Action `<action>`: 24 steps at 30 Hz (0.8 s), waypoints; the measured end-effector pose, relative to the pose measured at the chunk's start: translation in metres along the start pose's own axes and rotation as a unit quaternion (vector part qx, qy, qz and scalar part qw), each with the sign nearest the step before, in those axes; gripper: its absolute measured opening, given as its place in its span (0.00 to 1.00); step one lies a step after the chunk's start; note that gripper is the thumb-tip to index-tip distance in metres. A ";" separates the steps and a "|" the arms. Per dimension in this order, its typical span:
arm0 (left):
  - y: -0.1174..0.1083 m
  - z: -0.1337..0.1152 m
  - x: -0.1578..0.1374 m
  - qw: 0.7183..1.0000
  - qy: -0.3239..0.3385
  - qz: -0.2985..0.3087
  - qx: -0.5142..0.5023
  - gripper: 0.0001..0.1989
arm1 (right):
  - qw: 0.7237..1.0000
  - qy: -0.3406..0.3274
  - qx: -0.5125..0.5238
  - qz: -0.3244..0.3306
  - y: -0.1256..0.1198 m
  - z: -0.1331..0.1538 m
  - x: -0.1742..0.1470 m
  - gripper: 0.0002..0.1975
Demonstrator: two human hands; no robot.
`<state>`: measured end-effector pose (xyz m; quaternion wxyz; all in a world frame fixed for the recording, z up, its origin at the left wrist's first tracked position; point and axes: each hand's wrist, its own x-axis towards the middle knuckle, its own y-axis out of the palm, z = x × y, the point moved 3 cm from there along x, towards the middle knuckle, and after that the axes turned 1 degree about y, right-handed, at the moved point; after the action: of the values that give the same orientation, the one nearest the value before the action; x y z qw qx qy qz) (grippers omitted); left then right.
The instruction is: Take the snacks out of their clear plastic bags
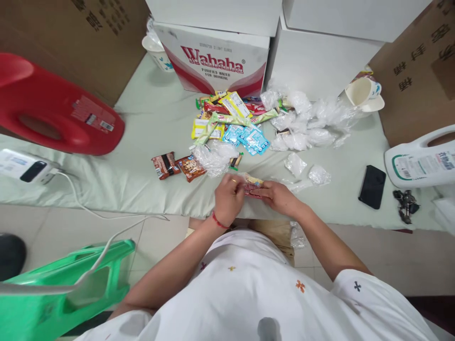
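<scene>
Near the table's front edge, my left hand is closed at the left end of a small red and yellow snack packet. My right hand pinches the packet's right end, with its fingers lying along the front. Clear plastic shows around the packet, but I cannot tell whether it is a bag over it. Just behind my left hand lies a crumpled clear plastic bag. Two brown cookie packets sit to its left. Farther back is a pile of snack packets, with blue sachets and green sticks.
Several stuffed clear plastic bags lie at the back right. A Wahaha carton stands behind the pile. A red detergent jug is at left. At right are a black phone, keys and a white bottle.
</scene>
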<state>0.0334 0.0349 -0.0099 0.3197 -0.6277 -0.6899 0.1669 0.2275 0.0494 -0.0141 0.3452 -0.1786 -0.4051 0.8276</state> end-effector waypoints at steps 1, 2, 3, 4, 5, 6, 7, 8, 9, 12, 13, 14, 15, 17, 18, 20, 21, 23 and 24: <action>0.007 -0.005 0.001 0.999 0.032 0.020 0.014 0.09 | 1.000 -0.002 0.012 -0.002 0.001 0.000 0.003 0.16; 0.014 -0.008 0.001 0.997 0.059 0.036 0.030 0.10 | 1.000 -0.003 0.018 -0.003 0.001 0.001 0.006 0.15; 0.021 -0.011 0.002 0.995 0.079 0.046 0.045 0.11 | 1.000 -0.003 0.017 -0.005 0.001 0.002 0.008 0.15; 0.027 -0.012 0.001 0.993 0.096 0.049 0.056 0.11 | 1.000 -0.004 0.011 -0.008 0.000 0.005 0.008 0.15; 0.031 -0.012 -0.001 0.991 0.111 0.047 0.063 0.11 | 1.000 -0.007 0.002 -0.010 -0.002 0.008 0.007 0.15; 0.034 -0.011 -0.003 0.989 0.123 0.044 0.066 0.11 | 1.000 -0.011 -0.005 -0.012 -0.005 0.011 0.003 0.15; 0.036 -0.010 -0.006 0.988 0.133 0.044 0.069 0.10 | 1.000 -0.018 -0.007 -0.015 -0.010 0.014 -0.004 0.15; 0.037 -0.009 -0.010 0.986 0.141 0.044 0.076 0.09 | 1.000 -0.023 -0.003 -0.018 -0.016 0.016 -0.013 0.16; 0.038 -0.008 -0.014 0.984 0.148 0.046 0.088 0.08 | 1.000 -0.020 0.005 -0.020 -0.022 0.016 -0.025 0.17; 0.039 -0.005 -0.023 0.981 0.149 0.043 0.115 0.09 | 0.996 0.076 -0.005 -0.041 -0.044 -0.005 -0.072 0.18; 0.040 -0.004 -0.025 0.982 0.148 0.039 0.114 0.09 | 0.990 0.131 -0.031 -0.049 -0.052 -0.017 -0.091 0.18; 0.041 -0.003 -0.026 0.982 0.148 0.034 0.110 0.09 | 0.978 0.188 -0.068 -0.057 -0.059 -0.031 -0.109 0.18; 0.042 -0.002 -0.026 0.983 0.148 0.027 0.105 0.08 | 0.961 0.244 -0.110 -0.065 -0.067 -0.045 -0.127 0.17; 0.043 -0.001 -0.026 0.983 0.156 0.019 0.097 0.09 | 0.918 0.337 -0.184 -0.100 -0.081 -0.066 -0.154 0.17; 0.044 0.000 -0.026 0.982 0.162 0.020 0.093 0.09 | 0.899 0.364 -0.205 -0.128 -0.087 -0.072 -0.162 0.17; 0.043 0.002 -0.024 0.982 0.170 0.026 0.083 0.11 | 0.890 0.356 -0.205 -0.196 -0.096 -0.071 -0.165 0.17; 0.042 0.004 -0.022 0.981 0.174 0.030 0.077 0.11 | 0.901 0.321 -0.188 -0.222 -0.098 -0.067 -0.160 0.17; 0.038 0.006 -0.017 0.980 0.183 0.040 0.068 0.12 | 0.938 0.218 -0.143 -0.230 -0.096 -0.052 -0.143 0.18; 0.036 0.007 -0.013 0.979 0.187 0.046 0.065 0.13 | 0.956 0.166 -0.124 -0.209 -0.092 -0.044 -0.134 0.20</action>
<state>0.0558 0.0287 -0.0409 0.4751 -0.6568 -0.5761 0.1054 0.3852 0.0174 0.0346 0.5485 -0.2661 -0.4695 0.6387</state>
